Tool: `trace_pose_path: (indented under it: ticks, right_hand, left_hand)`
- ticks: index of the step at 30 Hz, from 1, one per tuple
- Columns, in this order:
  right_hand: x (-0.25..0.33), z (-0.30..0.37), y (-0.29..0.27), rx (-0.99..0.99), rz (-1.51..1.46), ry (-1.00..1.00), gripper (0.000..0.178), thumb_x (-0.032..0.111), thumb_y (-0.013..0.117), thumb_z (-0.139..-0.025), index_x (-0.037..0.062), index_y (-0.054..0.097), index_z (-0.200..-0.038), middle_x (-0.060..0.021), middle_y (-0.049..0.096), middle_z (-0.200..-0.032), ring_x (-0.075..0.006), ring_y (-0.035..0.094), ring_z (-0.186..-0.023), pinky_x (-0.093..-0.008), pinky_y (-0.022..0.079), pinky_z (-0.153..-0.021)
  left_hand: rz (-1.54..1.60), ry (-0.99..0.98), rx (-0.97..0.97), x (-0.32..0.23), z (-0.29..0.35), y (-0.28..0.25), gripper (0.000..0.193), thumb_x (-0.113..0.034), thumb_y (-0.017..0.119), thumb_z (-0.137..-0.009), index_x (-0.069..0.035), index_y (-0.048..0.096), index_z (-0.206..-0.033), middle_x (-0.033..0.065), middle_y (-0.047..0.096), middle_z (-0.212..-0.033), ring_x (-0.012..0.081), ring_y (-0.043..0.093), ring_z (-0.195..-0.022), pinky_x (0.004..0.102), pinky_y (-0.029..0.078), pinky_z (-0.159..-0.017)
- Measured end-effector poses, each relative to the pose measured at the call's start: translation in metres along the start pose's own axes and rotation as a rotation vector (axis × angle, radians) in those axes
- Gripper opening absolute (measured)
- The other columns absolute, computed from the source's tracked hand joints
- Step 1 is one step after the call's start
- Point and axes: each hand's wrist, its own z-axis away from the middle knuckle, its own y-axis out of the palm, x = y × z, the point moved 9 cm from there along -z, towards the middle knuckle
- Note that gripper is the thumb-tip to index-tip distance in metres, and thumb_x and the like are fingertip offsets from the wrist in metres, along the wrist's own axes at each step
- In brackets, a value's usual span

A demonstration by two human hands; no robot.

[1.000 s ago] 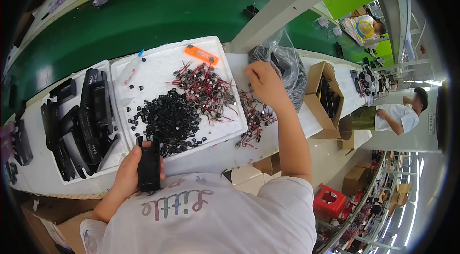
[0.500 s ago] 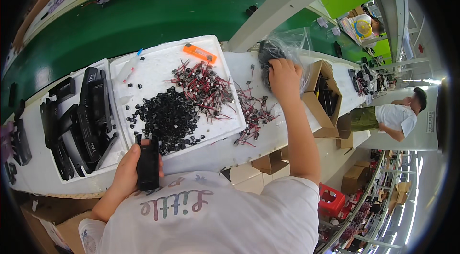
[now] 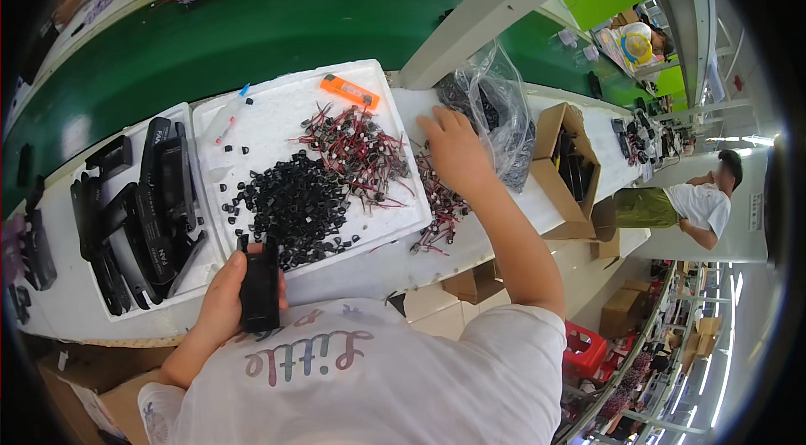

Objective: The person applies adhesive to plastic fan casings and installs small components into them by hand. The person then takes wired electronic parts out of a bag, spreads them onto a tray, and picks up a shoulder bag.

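Black case (image 3: 261, 298): in left hand (image 3: 222, 301), by tray's (image 3: 281, 113) near edge | left grip: clenched round case | right hand (image 3: 456, 159): at wired parts (image 3: 438, 218), beside bag (image 3: 514, 138); grip cannot be told | step: apparently part pick-up | next: likely needs fine pinch

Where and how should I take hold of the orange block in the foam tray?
Probably by the left half of the orange block, pinching its two long sides from above with the right hand. It lies flat in the foam tray, long and narrow; bare foam surrounds its left end, while red-wired parts lie close to its right half.
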Motion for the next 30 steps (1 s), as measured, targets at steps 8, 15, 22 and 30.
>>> trace_pose_path:
  ticks: [8,15,22,30]
  right_hand:
    - [-0.012,0.001,0.008,0.07,-0.354,0.128,0.029,0.004,0.059,-0.076,0.0066,0.06,-0.105,-0.0163,0.052,-0.117,-0.0333,0.049,-0.107,-0.0385,0.041,-0.092]
    - [0.012,0.001,-0.001,0.028,-0.437,-0.181,0.034,0.007,0.063,-0.077,0.0083,0.06,-0.111,-0.0174,0.048,-0.125,-0.035,0.044,-0.115,-0.0404,0.037,-0.096]
    - [0.008,0.003,0.004,0.09,-0.455,-0.118,0.036,0.01,0.063,-0.077,0.0116,0.06,-0.113,-0.0175,0.045,-0.13,-0.0347,0.041,-0.12,-0.0402,0.031,-0.101]
    - [0.012,0.002,0.004,0.046,-0.438,-0.136,0.041,0.009,0.062,-0.076,0.0132,0.058,-0.117,-0.017,0.043,-0.132,-0.0346,0.04,-0.12,-0.0412,0.031,-0.1]
  left_hand:
    - [-0.11,0.066,0.1,-0.004,0.005,0.012,0.049,-0.04,0.042,-0.094,-0.005,0.036,-0.127,0.0136,0.057,-0.092,0.021,0.06,-0.074,0.0304,0.049,-0.067]
    - [-0.389,0.194,0.22,-0.029,0.02,0.034,0.054,-0.02,0.067,-0.08,-0.005,0.04,-0.125,0.0102,0.056,-0.101,0.0176,0.058,-0.083,0.0289,0.047,-0.071]
    - [-1.547,0.92,0.166,-0.065,0.017,0.106,0.051,-0.01,0.071,-0.062,-0.004,0.055,-0.109,0.0096,0.054,-0.088,0.0232,0.055,-0.081,0.0328,0.043,-0.071]
    - [-1.793,1.181,0.098,-0.04,0.009,0.124,0.036,-0.008,0.055,-0.067,-0.002,0.057,-0.103,0.0081,0.052,-0.084,0.0239,0.05,-0.076,0.0347,0.039,-0.066]
